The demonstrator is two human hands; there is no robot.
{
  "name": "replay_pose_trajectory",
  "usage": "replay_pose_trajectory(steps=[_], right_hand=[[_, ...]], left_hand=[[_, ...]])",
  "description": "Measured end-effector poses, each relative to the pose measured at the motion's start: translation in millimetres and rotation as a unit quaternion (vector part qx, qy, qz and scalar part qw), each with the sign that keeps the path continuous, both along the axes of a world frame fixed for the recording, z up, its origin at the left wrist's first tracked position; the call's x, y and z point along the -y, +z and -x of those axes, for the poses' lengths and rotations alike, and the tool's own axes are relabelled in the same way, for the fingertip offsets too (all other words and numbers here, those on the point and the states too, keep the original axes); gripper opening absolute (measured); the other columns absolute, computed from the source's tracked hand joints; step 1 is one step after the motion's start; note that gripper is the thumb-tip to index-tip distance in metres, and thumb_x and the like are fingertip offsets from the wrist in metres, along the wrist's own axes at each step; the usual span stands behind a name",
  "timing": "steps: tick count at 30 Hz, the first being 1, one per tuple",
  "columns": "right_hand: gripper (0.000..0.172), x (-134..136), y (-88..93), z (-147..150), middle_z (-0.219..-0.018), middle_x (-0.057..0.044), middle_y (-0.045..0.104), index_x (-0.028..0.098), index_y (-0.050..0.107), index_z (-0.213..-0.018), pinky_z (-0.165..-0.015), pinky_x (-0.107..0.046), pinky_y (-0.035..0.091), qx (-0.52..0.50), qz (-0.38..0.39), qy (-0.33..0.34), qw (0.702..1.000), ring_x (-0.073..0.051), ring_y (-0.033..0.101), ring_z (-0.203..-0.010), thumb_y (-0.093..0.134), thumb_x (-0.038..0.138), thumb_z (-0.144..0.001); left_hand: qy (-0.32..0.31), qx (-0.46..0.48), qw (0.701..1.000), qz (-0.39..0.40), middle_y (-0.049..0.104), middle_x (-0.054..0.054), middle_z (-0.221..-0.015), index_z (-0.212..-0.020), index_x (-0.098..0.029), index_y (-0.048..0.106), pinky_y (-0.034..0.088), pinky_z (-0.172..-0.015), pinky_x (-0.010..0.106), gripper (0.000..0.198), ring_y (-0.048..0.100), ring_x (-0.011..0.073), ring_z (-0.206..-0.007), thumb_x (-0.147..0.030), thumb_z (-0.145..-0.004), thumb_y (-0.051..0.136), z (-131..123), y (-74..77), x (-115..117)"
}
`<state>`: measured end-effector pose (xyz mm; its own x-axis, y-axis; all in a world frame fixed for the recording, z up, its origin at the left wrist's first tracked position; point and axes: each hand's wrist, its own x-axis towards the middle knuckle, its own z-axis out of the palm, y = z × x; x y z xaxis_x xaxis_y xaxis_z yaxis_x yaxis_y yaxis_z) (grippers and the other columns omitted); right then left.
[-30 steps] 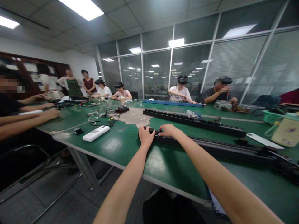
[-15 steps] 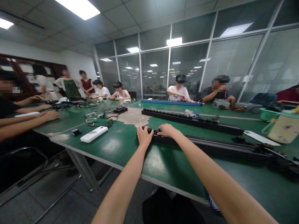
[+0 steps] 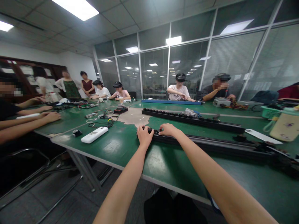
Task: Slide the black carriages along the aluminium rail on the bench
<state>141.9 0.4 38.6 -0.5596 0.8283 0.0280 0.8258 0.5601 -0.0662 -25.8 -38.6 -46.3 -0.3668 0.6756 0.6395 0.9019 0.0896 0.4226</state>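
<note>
A long black rail with a channel along its top lies on the green table in front of me. My left hand is wrapped round its left end, thumb against a black block there. Close to its right, my right hand bends its fingers down over the channel, closed on a small black part that is mostly hidden. Beyond it lies a second black rail with several black blocks set along it. Loose black parts are heaped at the near rail's right end.
Left of my hands are a white oblong device, a small black block and tangled cables. To the right are a white strip, a cream container and a green basket. Other people sit around the table.
My right hand has shifted slightly to the right along the rail. My left hand keeps its place on the rail's end. The view has turned slightly.
</note>
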Motion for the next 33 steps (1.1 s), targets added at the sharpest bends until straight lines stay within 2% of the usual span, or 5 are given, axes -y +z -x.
replay_pose_trajectory(steps=[11,19,27,33], right_hand=[[0.036,14.3,15.1,-10.6,-0.122,-0.010,0.077,0.019,0.078,-0.121,-0.086,-0.024,0.049,0.010,0.032,-0.001,0.999,-0.024,0.070,-0.114,0.070,0.039,-0.092],[0.031,15.3,10.8,-3.7,-0.121,-0.013,0.077,0.019,0.081,-0.114,-0.087,-0.027,0.051,0.007,0.020,-0.016,1.000,-0.026,0.071,-0.114,0.068,0.035,-0.091],[0.034,14.8,8.0,-2.6,-0.123,-0.016,0.076,0.017,0.080,-0.117,-0.091,-0.029,0.053,0.003,0.014,-0.028,1.000,-0.028,0.070,-0.116,0.066,0.033,-0.090],[0.030,9.9,7.1,-2.8,-0.120,-0.014,0.077,0.018,0.082,-0.111,-0.090,-0.028,0.053,0.008,0.015,-0.023,1.000,-0.027,0.071,-0.114,0.070,0.033,-0.088]], left_hand=[[0.000,0.007,1.000,0.016,0.058,0.012,-0.125,-0.106,-0.023,0.075,0.039,-0.112,0.039,0.025,0.050,0.0295,-0.125,-0.041,-0.089,0.070,-2.2,3.6,2.8],[-0.002,0.009,1.000,0.017,0.058,0.012,-0.126,-0.106,-0.023,0.075,0.039,-0.112,0.039,0.025,0.051,0.0297,-0.126,-0.041,-0.090,0.070,-2.1,5.5,4.3],[-0.003,0.013,1.000,0.018,0.057,0.012,-0.125,-0.105,-0.024,0.074,0.039,-0.111,0.040,0.023,0.050,0.0293,-0.125,-0.040,-0.090,0.069,-2.1,4.9,3.2],[-0.004,0.013,1.000,0.017,0.058,0.012,-0.126,-0.106,-0.023,0.074,0.039,-0.111,0.039,0.023,0.051,0.0289,-0.124,-0.039,-0.090,0.069,-3.3,5.1,4.4]])
